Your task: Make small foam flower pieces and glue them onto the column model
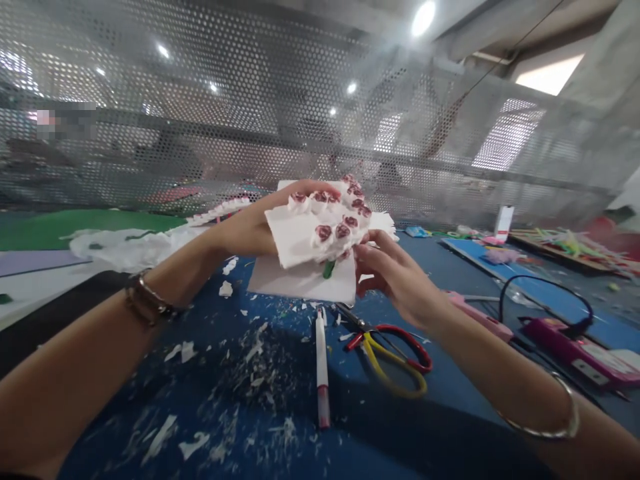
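Observation:
My left hand is raised above the table and grips a white foam sheet from behind. Several small white-and-dark-red paper roses are stuck on that sheet, and a green stem piece hangs below them. My right hand reaches in from the right, its fingers curled and touching the sheet's right edge beside the roses. A second white sheet lies flat on the blue table just under the held one.
On the blue table lie a white marker with a red tip, scissors with red and yellow handles, many white scraps, and pink glue guns with a black cable at right. A perforated metal screen stands behind.

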A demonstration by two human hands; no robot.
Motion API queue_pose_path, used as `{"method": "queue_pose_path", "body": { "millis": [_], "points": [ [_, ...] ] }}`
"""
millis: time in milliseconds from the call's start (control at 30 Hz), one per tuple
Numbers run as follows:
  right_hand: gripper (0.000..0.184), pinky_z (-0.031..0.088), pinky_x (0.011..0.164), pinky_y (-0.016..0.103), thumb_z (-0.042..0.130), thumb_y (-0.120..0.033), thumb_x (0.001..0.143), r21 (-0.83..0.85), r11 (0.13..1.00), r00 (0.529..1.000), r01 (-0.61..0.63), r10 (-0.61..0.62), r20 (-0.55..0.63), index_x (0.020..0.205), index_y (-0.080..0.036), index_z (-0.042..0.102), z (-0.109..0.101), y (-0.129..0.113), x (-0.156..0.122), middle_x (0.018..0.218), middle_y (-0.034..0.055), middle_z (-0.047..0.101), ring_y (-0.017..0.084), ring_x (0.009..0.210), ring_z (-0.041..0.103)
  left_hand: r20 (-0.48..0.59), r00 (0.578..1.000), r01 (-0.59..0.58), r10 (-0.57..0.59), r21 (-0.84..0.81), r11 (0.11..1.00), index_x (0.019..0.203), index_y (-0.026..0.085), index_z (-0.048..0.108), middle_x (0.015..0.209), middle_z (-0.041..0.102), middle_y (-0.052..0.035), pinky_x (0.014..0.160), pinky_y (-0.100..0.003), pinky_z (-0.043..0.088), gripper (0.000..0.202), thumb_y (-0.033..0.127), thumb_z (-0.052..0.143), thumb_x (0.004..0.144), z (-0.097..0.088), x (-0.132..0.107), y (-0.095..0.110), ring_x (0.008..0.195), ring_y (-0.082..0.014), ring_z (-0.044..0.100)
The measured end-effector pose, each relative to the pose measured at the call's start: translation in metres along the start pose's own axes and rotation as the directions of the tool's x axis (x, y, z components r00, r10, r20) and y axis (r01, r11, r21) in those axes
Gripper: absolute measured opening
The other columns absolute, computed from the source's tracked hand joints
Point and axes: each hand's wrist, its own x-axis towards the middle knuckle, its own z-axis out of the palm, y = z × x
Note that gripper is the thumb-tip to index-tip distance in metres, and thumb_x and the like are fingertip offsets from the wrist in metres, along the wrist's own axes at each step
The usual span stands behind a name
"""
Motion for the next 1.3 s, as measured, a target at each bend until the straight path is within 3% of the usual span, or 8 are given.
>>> {"method": "queue_pose_path", "body": {
  "millis": [167, 367, 600, 900, 1100, 1300],
  "points": [
    [0.029, 0.042, 0.043, 0.021, 0.053, -0.037, 0.068, 0.018, 0.998, 0.998, -0.055, 0.055, 0.044, 0.089, -0.020, 0.043, 0.004, 0.007, 0.007, 0.076, 0.0018, 0.055, 0.010, 0.059, 0.051, -0.049, 0.999, 0.017, -0.012, 0.099, 0.995, 0.117, 0.022, 0.041, 0.126, 0.042, -0.0052, 0.094, -0.031, 0.034, 0.060, 0.025, 0.063, 0.061, 0.002, 0.000, -0.005, 0.110, -0.0256, 0.043],
    [0.011, 0.044, 0.054, 0.023, 0.051, -0.026, 0.072, -0.022, 0.999, 0.998, -0.045, 0.046, 0.048, 0.081, -0.020, 0.052, 0.015, 0.010, 0.017, 0.077, 0.0023, 0.058, 0.012, 0.067, 0.053, -0.005, 1.000, -0.004, 0.005, 0.100, 0.995, 0.119, 0.022, 0.040, 0.128, 0.040, -0.0055, 0.096, -0.036, 0.030, 0.063, 0.027, 0.063, 0.061, 0.003, 0.001, -0.009, 0.113, -0.0278, 0.039],
    [0.012, 0.035, 0.043, 0.019, 0.054, -0.030, 0.071, -0.037, 0.997, 0.995, -0.067, 0.070, 0.065, 0.071, -0.018, 0.053, 0.014, 0.007, 0.018, 0.063, 0.0005, 0.051, 0.007, 0.050, 0.043, 0.002, 0.999, 0.050, -0.050, -0.056, 0.997, 0.117, 0.019, 0.040, 0.122, 0.047, -0.0060, 0.091, -0.032, 0.036, 0.060, 0.020, 0.062, 0.062, -0.001, 0.002, -0.006, 0.109, -0.0251, 0.044],
    [0.024, 0.040, 0.044, 0.021, 0.049, -0.040, 0.072, -0.008, 0.998, 0.993, -0.068, 0.069, 0.093, 0.076, -0.019, 0.058, 0.014, 0.014, 0.022, 0.070, 0.0044, 0.057, 0.010, 0.054, 0.049, 0.030, 0.994, 0.106, -0.102, -0.203, 0.973, 0.115, 0.017, 0.040, 0.123, 0.047, -0.0070, 0.088, -0.031, 0.040, 0.055, 0.014, 0.059, 0.063, -0.002, 0.001, -0.014, 0.107, -0.0236, 0.047],
    [0.031, 0.043, 0.047, 0.024, 0.046, -0.044, 0.073, 0.075, 0.988, 0.991, -0.133, 0.131, 0.032, 0.085, -0.018, 0.057, 0.015, 0.014, 0.023, 0.076, 0.0054, 0.059, 0.012, 0.058, 0.053, 0.056, 0.995, 0.091, -0.085, -0.122, 0.988, 0.116, 0.013, 0.038, 0.122, 0.046, -0.0080, 0.090, -0.030, 0.037, 0.056, 0.020, 0.059, 0.065, -0.004, 0.001, -0.010, 0.109, -0.0246, 0.044],
    [0.024, 0.042, 0.044, 0.022, 0.048, -0.038, 0.074, 0.026, 0.990, 0.988, -0.136, 0.133, 0.083, 0.069, -0.017, 0.058, 0.013, 0.017, 0.025, 0.060, 0.0030, 0.055, 0.009, 0.047, 0.048, 0.073, 0.989, 0.140, -0.131, -0.138, 0.981, 0.117, 0.016, 0.038, 0.122, 0.047, -0.0088, 0.085, -0.032, 0.041, 0.057, 0.017, 0.058, 0.064, -0.005, 0.000, -0.008, 0.106, -0.0250, 0.048]
  ]
}}
